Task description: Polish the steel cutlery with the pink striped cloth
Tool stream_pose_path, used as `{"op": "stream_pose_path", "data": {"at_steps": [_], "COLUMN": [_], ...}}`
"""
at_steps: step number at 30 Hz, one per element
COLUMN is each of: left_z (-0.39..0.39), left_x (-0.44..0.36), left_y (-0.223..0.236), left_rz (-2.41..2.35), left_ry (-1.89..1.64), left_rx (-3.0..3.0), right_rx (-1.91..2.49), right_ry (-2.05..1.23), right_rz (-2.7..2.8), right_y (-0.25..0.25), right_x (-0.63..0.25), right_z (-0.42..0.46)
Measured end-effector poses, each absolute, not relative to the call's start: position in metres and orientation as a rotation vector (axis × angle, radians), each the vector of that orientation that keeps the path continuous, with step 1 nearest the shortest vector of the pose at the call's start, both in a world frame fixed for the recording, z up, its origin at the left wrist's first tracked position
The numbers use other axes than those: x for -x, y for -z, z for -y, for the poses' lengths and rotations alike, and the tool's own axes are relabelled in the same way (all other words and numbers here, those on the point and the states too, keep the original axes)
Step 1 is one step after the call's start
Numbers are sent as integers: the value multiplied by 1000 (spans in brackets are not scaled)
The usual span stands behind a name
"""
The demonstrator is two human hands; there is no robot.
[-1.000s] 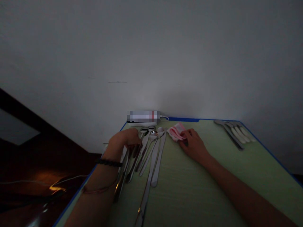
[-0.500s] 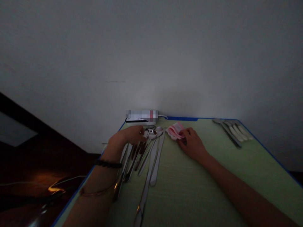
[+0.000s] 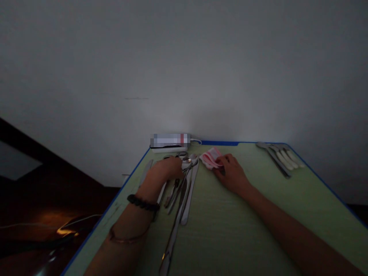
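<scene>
My left hand (image 3: 169, 168) reaches over a bunch of metal cutlery, its fingers curled down and partly hidden behind the back of the hand. What they hold, if anything, does not show. Beside its fingertips lie several spoons, one with a shiny bowl (image 3: 186, 161). Long flat handles, such as this pale one (image 3: 188, 207), point toward me. A knife-like blade (image 3: 146, 172) lies left of the hand. With fingers pinched, my right hand (image 3: 231, 172) holds a folded pink and white cloth (image 3: 211, 157) on the green table (image 3: 230, 230).
Several pieces of cutlery with white handles (image 3: 284, 159) and a dark metal piece (image 3: 276, 163) lie at the far right. A pale box (image 3: 169, 142) with a white cable (image 3: 197, 142) stands at the back against the wall (image 3: 244, 96). Blue edging (image 3: 218, 143) borders the table.
My left hand has moved right and slightly toward me across the cutlery, and the pieces under it have shifted. My right hand still holds the cloth in place.
</scene>
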State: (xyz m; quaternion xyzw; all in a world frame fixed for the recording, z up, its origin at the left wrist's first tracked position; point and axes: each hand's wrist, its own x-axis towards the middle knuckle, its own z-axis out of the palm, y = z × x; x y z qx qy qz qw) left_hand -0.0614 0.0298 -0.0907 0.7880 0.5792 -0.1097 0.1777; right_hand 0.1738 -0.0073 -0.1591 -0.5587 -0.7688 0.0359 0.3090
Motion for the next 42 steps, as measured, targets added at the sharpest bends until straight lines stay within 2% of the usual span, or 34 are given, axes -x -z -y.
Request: {"op": "stream_pose_path", "data": {"at_steps": [11, 33, 42], "left_z": [-19, -28, -35], "left_x": [45, 58, 78], "left_y": [82, 77, 74], "left_rz": [-1617, -1397, -1583], "left_ry": [482, 354, 411], "left_rx": [-2334, -2374, -2265], "right_rx": [1487, 1486, 1467], "right_ry": [-94, -95, -101], "right_rz": [2041, 2049, 2043], "right_y": [159, 160, 160], "right_x": [-174, -175, -176], "right_z": [7, 6, 7]}}
